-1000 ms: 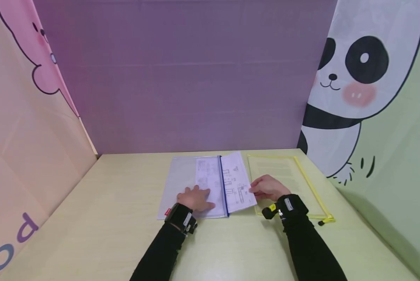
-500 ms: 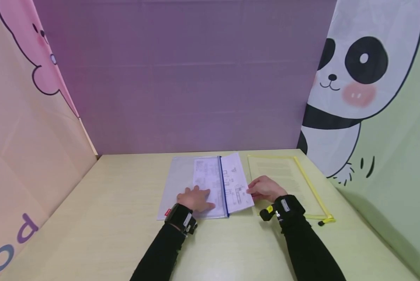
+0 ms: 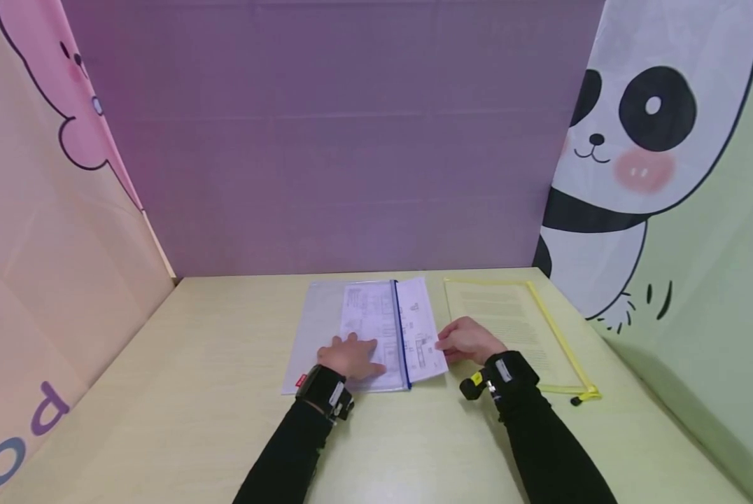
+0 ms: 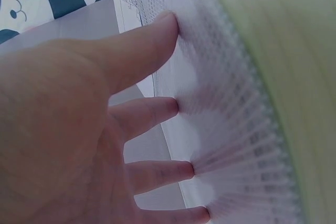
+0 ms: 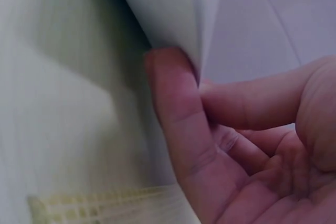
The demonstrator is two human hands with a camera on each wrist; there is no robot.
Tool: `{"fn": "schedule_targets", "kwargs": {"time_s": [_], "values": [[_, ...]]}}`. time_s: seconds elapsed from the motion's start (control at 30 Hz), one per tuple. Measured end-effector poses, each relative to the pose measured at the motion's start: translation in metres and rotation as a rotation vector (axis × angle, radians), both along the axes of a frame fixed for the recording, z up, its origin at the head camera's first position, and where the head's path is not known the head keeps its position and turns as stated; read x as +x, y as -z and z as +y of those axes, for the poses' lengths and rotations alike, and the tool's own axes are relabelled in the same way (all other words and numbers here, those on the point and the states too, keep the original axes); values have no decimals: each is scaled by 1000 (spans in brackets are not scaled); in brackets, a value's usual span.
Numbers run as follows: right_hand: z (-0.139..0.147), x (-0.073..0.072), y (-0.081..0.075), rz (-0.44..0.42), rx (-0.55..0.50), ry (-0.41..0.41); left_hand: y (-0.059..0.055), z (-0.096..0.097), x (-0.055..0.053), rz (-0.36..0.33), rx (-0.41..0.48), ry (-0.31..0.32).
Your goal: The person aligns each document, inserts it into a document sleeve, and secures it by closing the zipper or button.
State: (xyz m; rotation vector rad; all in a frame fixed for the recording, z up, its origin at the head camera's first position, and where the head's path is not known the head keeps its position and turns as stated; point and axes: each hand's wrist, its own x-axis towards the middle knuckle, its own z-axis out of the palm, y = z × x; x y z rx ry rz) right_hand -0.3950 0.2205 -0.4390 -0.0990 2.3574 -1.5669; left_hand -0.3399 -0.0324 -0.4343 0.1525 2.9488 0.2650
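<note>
A clear mesh zip pouch (image 3: 326,308) with a blue zip edge (image 3: 401,336) lies flat on the table. Part of a printed paper sheet (image 3: 418,332) is inside it, and the rest sticks out past the blue edge. My left hand (image 3: 349,355) presses on the pouch with fingers spread; in the left wrist view the fingertips (image 4: 167,22) touch the mesh. With thumb and index finger my right hand (image 3: 469,340) pinches the sheet's outer right edge. The right wrist view shows the paper (image 5: 163,14) lifted slightly between those fingers.
A yellow-edged zip pouch (image 3: 562,336) with a printed page inside lies to the right, partly behind my right hand. Its black-tipped zip pull (image 3: 576,400) sits at the near corner. A purple backdrop (image 3: 351,140) stands along the table's far edge.
My right hand has moved left with the sheet, so more of the paper now lies inside the blue-edged pouch and less sticks out. My left hand has stayed in place.
</note>
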Motion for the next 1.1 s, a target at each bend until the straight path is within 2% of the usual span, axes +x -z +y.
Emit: {"fn": "schedule_targets", "kwargs": {"time_s": [0.73, 1.1], "values": [[-17, 0, 5, 45, 63, 6, -1, -1, 0, -17, 21, 4], [-22, 1, 4, 29, 57, 4, -3, -2, 1, -15, 27, 4]]}}
